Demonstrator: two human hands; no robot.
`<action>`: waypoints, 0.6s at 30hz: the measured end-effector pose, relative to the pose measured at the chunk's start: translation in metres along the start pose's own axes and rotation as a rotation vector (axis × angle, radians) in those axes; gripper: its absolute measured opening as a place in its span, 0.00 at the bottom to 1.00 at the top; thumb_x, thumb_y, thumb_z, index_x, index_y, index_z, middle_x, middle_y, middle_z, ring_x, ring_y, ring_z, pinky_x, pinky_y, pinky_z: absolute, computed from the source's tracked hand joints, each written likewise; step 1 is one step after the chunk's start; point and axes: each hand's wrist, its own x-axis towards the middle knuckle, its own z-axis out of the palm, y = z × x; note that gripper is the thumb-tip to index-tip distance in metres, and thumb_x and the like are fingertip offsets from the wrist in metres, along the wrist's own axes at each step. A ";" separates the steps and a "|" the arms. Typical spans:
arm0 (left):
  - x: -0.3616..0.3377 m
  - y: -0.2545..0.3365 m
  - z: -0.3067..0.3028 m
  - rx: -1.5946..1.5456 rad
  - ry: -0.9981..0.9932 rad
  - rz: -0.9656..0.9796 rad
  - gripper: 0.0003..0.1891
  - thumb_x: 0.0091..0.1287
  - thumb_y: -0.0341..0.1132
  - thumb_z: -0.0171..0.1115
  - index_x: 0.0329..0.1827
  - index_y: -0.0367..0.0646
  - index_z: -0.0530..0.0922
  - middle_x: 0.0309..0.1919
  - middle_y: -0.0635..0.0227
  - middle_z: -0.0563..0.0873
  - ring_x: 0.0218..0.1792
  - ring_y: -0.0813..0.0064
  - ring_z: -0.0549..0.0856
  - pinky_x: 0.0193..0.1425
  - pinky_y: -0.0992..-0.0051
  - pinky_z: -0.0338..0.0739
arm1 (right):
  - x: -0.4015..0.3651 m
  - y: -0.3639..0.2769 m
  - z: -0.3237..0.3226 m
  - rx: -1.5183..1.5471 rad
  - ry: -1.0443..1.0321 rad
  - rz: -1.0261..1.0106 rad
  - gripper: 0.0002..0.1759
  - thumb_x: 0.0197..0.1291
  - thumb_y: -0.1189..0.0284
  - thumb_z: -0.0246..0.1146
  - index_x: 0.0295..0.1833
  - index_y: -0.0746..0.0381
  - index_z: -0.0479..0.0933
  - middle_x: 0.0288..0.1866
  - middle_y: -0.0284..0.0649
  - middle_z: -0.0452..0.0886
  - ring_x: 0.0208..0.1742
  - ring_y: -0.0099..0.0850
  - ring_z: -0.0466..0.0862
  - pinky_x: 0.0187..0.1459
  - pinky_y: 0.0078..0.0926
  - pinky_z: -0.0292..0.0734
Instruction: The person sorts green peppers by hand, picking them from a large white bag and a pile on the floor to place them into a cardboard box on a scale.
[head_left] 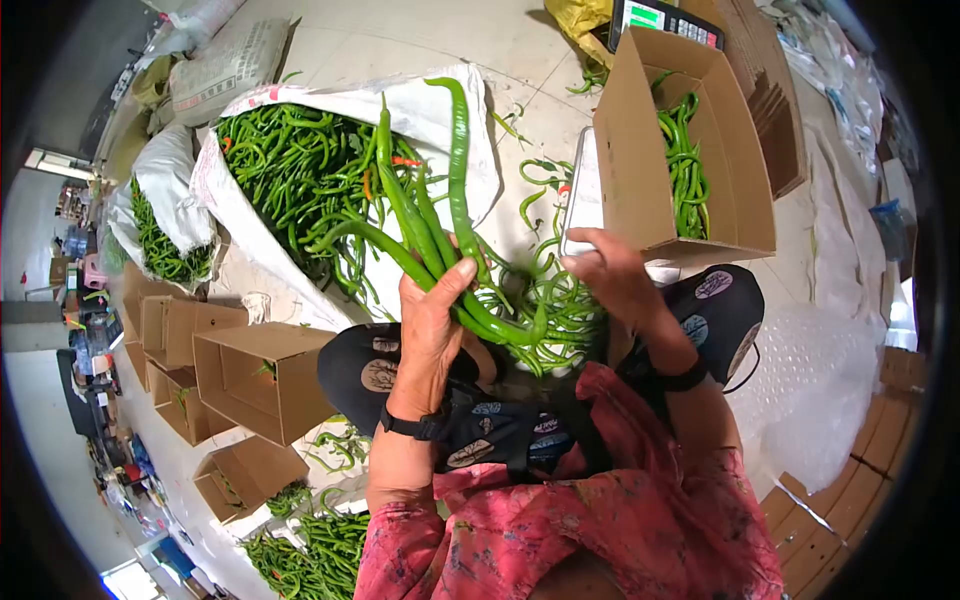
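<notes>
My left hand [432, 305] is closed round a bunch of several long green peppers [418, 225], which fan out above the thumb. My right hand [610, 275] is at the near left corner of a cardboard box [640, 150], with its fingers curled; whether it holds anything is hidden. Green peppers [686, 170] lie inside that box. Between my hands, loose peppers [560, 310] are piled on the floor. A large white sack [475, 150] lies open beyond my left hand, full of green peppers [300, 180].
A scale [668, 22] with a lit green display is at the top. Another sack [170, 165] of peppers and several cardboard boxes [250, 380] lie at the left. Stacked flat cardboard [775, 110] and bubble wrap [800, 390] are at the right.
</notes>
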 end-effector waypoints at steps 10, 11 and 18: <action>-0.006 -0.014 0.001 -0.027 -0.171 -0.172 0.17 0.65 0.31 0.68 0.54 0.34 0.77 0.42 0.63 0.86 0.39 0.77 0.84 0.41 0.79 0.78 | 0.040 -0.057 0.016 1.094 -0.166 0.164 0.17 0.73 0.70 0.55 0.62 0.69 0.71 0.51 0.43 0.81 0.53 0.29 0.81 0.58 0.26 0.76; -0.006 -0.014 0.001 -0.047 -0.133 -0.159 0.16 0.66 0.31 0.66 0.54 0.34 0.77 0.42 0.62 0.86 0.39 0.76 0.84 0.41 0.79 0.78 | 0.038 -0.055 0.012 1.149 -0.135 0.163 0.20 0.73 0.67 0.57 0.60 0.72 0.70 0.49 0.43 0.80 0.49 0.27 0.80 0.55 0.27 0.76; 0.001 -0.012 -0.012 -0.246 -0.128 -0.146 0.14 0.72 0.37 0.60 0.55 0.38 0.77 0.49 0.58 0.82 0.48 0.70 0.81 0.42 0.75 0.76 | 0.015 -0.052 -0.018 0.871 -0.089 0.202 0.16 0.71 0.66 0.56 0.56 0.66 0.72 0.39 0.35 0.78 0.39 0.21 0.75 0.44 0.16 0.70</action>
